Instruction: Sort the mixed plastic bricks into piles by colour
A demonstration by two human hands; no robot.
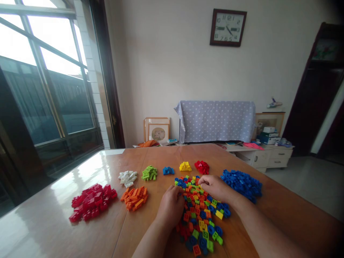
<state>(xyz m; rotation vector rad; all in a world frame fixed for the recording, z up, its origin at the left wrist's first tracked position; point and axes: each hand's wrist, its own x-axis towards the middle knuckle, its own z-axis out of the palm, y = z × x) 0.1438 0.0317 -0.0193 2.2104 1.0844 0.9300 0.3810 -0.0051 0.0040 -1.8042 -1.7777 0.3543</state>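
Note:
A long mixed pile of small toy building bricks (197, 206) in orange, green, blue, yellow and red lies in front of me, with blue round pieces among them. My left hand (170, 203) rests at the pile's left edge, its fingers curled in against the bricks. Over the upper right part of the pile, my right hand (213, 187) has its thumb and fingertips pinched together. Whatever either hand holds, if anything, is hidden by the fingers.
Sorted heaps of dark red (92, 202), orange (134, 199), white (128, 178), light green (149, 173), small blue (168, 171), yellow (185, 166) and red bricks (202, 167) surround the pile. A large blue heap (242, 183) lies right, on the wooden table (107, 236).

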